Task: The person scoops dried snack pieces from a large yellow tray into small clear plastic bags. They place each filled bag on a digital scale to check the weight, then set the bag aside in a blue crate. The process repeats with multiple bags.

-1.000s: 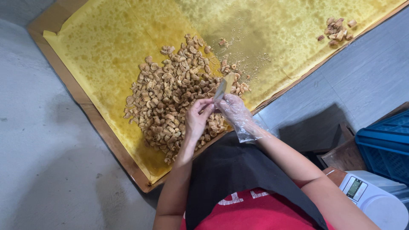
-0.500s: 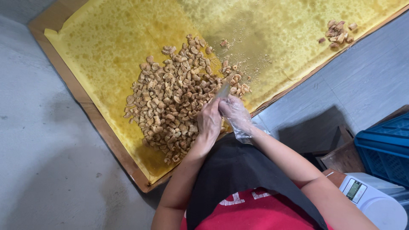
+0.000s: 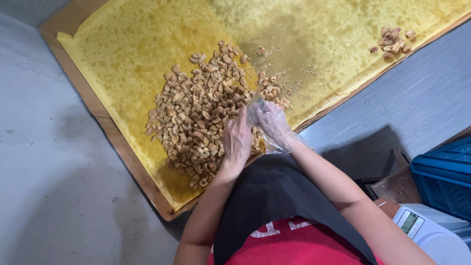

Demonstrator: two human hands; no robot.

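Down in the head view, we lay our bare left hand [image 3: 237, 140] flat, fingers spread, on the near edge of the nut pile [image 3: 201, 113], which lies heaped on yellow paper [image 3: 113, 54] over a tray [image 3: 122, 152]. Our right hand [image 3: 271, 122], in a clear plastic glove to stay clean, curls loosely beside it; whether it pinches a nut, we cannot tell.

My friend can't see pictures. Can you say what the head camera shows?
A person's bare left hand and plastic-gloved right hand work at a pile of fried snack pieces spread on oily yellow paper. A blue crate and white scale sit nearby.
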